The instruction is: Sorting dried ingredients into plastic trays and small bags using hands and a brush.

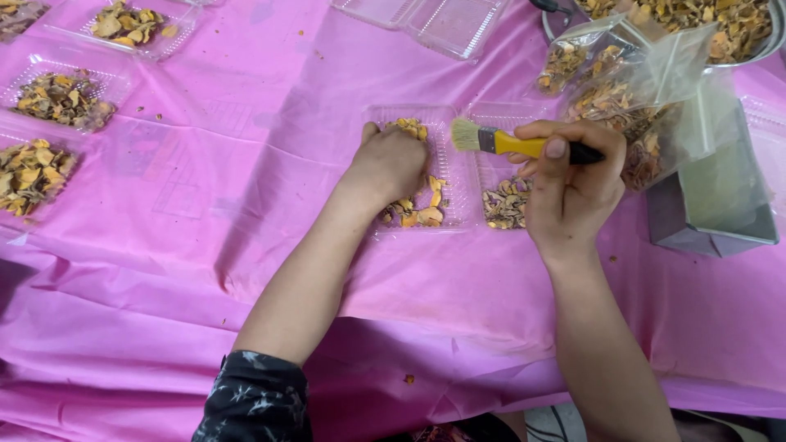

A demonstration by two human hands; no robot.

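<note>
My left hand [391, 166] presses down, fingers closed, on yellow dried pieces in a clear plastic tray [455, 176] at the middle of the table. My right hand [573, 187] grips a small brush [512, 143] with a yellow ferrule, black handle and pale bristles pointing left, held level just above a second clear tray [490, 123] that holds brownish dried pieces [506, 205]. The brush bristles hover between the two trays.
A pink plastic sheet [246, 205] covers the table. Filled clear trays [61, 98] lie at the far left, an unfilled one [442, 24] at the top. A clear bag of dried pieces [630, 98], a metal bowl [765, 45] and a grey box [720, 205] stand at the right.
</note>
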